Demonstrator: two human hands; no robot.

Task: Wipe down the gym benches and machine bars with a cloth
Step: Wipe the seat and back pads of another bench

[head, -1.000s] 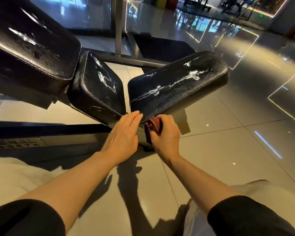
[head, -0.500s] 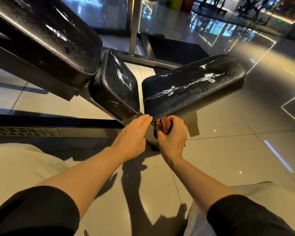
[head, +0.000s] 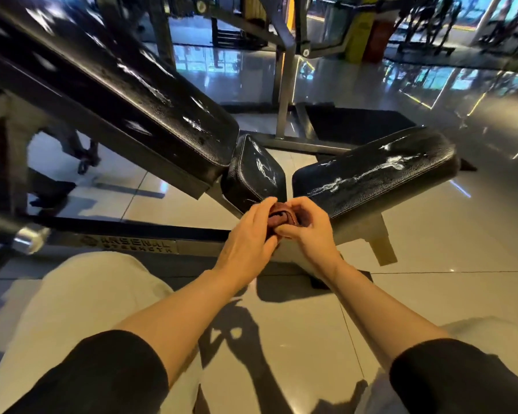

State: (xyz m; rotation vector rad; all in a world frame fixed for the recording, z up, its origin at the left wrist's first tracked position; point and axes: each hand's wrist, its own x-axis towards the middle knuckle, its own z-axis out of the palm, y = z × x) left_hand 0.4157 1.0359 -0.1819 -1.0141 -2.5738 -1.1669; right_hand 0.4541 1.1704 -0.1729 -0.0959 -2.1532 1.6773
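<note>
A small reddish-brown cloth is bunched between both my hands, just in front of the bench. My left hand curls over its left side and my right hand grips its right side. Beyond them a black padded seat with white wet streaks slopes up to the right. A smaller black pad sits to its left, and a long black back pad rises to the upper left. Most of the cloth is hidden by my fingers.
The bench's metal base rail with lettering runs along the floor at left. A chrome bar end sticks out at far left. An upright steel post stands behind the pads. Glossy tiled floor lies to the right; my knees show below.
The view has tilted up and back. My left hand has closed onto the cloth, which was held only in my right hand under the seat edge. Both hands have drawn slightly away from the seat.
</note>
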